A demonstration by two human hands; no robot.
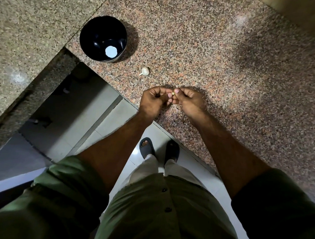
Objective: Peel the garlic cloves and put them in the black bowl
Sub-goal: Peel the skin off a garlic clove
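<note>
1. Both hands — left (153, 100), right (188, 101) — pinched one clove (172, 93) just inside the counter (230, 68) edge.
2. Bulb (145, 71) lay between hands and bowl (103, 38); open granite spread rightward.

Counter (203, 48) is speckled polished granite w/ a soft sheen. Black bowl (90, 30) looks smooth, glossy, prob. plastic. Garlic (145, 71) has dry papery skin; green sleeves (66, 184) are matt cloth.
</note>
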